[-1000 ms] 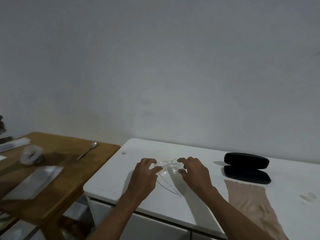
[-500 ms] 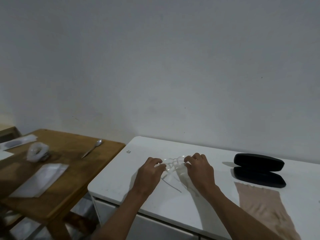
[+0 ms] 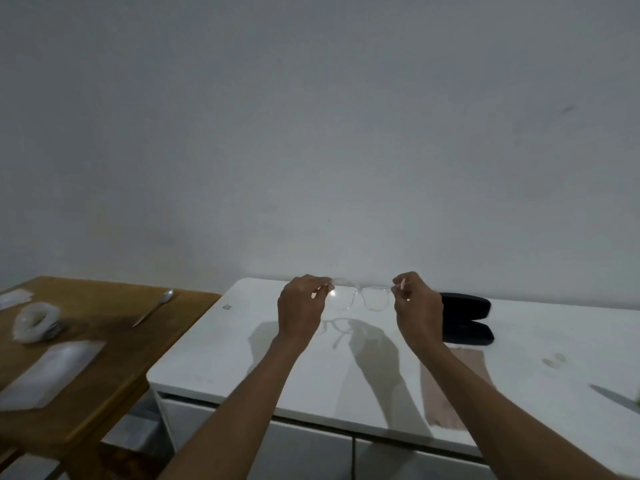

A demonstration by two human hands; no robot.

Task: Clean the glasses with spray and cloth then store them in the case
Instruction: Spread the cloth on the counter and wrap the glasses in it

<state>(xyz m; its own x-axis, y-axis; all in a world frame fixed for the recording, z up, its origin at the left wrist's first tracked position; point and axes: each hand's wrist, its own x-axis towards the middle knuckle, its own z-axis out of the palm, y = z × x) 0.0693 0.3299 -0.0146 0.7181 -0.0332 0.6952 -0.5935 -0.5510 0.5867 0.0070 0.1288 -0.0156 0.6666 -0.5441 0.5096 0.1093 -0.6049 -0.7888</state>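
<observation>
Clear-framed glasses [image 3: 360, 296] hang in the air above the white cabinet top [image 3: 346, 368], lenses facing me. My left hand [image 3: 303, 311] pinches their left end and my right hand [image 3: 417, 308] pinches their right end. An open black glasses case [image 3: 465, 318] lies on the cabinet top just right of my right hand. A beige cloth [image 3: 460, 372] lies flat in front of the case, partly hidden by my right forearm. No spray bottle is in view.
A wooden table [image 3: 86, 341] stands to the left, carrying a spoon [image 3: 154, 308], a clear plastic bundle [image 3: 34, 322] and a flat plastic sleeve [image 3: 48, 372]. A plain wall rises behind the cabinet. A knife-like blade tip [image 3: 613, 396] shows at the far right edge.
Both hands have lifted the glasses off the cabinet top and drawn apart, so the frame is held up by its two ends. The camera view shifted slightly.
</observation>
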